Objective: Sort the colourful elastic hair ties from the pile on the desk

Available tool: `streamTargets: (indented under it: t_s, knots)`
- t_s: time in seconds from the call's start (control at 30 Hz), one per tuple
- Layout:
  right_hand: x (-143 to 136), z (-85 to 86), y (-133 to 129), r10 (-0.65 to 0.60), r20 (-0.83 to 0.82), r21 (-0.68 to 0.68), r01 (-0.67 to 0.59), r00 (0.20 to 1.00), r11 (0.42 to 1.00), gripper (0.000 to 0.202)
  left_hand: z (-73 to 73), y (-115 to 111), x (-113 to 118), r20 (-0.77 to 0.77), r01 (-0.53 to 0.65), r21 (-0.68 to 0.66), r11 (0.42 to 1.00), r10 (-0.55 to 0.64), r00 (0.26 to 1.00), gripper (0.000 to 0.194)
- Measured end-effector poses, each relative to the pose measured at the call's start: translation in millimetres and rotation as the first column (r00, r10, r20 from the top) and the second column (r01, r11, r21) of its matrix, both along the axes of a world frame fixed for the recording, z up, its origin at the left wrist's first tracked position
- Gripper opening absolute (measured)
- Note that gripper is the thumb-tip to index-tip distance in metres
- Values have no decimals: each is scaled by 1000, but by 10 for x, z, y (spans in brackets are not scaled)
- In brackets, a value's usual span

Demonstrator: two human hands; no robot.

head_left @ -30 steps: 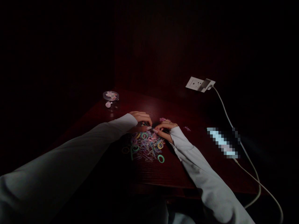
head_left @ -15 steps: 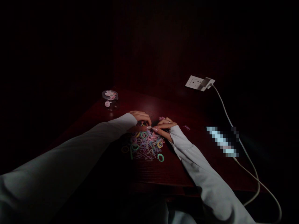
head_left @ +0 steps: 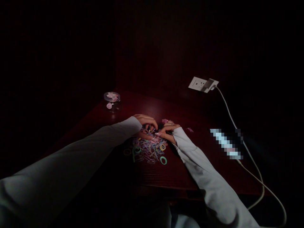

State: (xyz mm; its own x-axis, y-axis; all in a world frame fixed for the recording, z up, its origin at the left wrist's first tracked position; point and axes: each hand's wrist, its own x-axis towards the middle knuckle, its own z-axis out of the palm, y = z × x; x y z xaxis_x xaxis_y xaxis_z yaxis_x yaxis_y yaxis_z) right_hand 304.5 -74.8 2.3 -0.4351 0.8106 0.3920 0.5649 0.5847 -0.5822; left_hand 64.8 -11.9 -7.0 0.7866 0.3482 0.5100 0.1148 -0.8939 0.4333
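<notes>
A loose heap of small coloured elastic bands (head_left: 150, 155) lies on the dark red wooden table, with several larger hair ties in it. My left hand (head_left: 145, 120) curves over the far left of the heap, its thumb lying on the bands and apart from the bent fingers. Beside it, my right hand (head_left: 169, 132) rests at the heap's right edge, thumb and fingertips drawn together; whatever they hold is too small to make out. A green hair tie (head_left: 163, 160) lies at the near right, and a yellow one (head_left: 162, 147) sits just above it.
A clear lidded jar (head_left: 112, 102) stands at the back left of the table (head_left: 142, 177). Pink bands (head_left: 190, 129) lie right of my right hand. A blurred-out lit device (head_left: 225, 144) joins a white cable (head_left: 255, 166) running from the wall socket (head_left: 198, 84).
My left hand has shifted slightly right, and its thumb has dropped nearer me onto the bands, away from the right fingertips. The right hand has hardly moved.
</notes>
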Motion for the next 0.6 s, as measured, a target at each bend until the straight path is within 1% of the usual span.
streamTargets:
  t_s: [0.1, 0.17, 0.23, 0.33, 0.43, 0.6]
  knots:
    - [27, -11, 39, -21, 2, 30, 21, 1000, 999, 44, -23, 19, -20, 14, -5, -3, 1000, 5, 1000, 26]
    - [42, -37, 69, -41, -6, 39, 41, 999, 998, 40, -35, 24, -25, 31, -19, 3, 1000, 19, 999, 24]
    - [49, -67, 85, -54, -14, 22, 54, 998, 998, 33, -42, 27, -25, 48, -30, 17, 999, 29, 998, 25]
    - [42, -89, 69, -44, -30, -43, 43, 999, 998, 25, -51, 30, -20, 67, -40, 41, 998, 37, 997, 22]
    - [36, -64, 30, -32, -12, -99, 30, 999, 995, 25, -62, 30, -14, 83, -53, 58, 997, 49, 995, 20]
    - [100, 32, -18, -29, 53, -109, 34, 998, 993, 24, -83, 34, -4, 99, -65, 82, 994, 57, 993, 22]
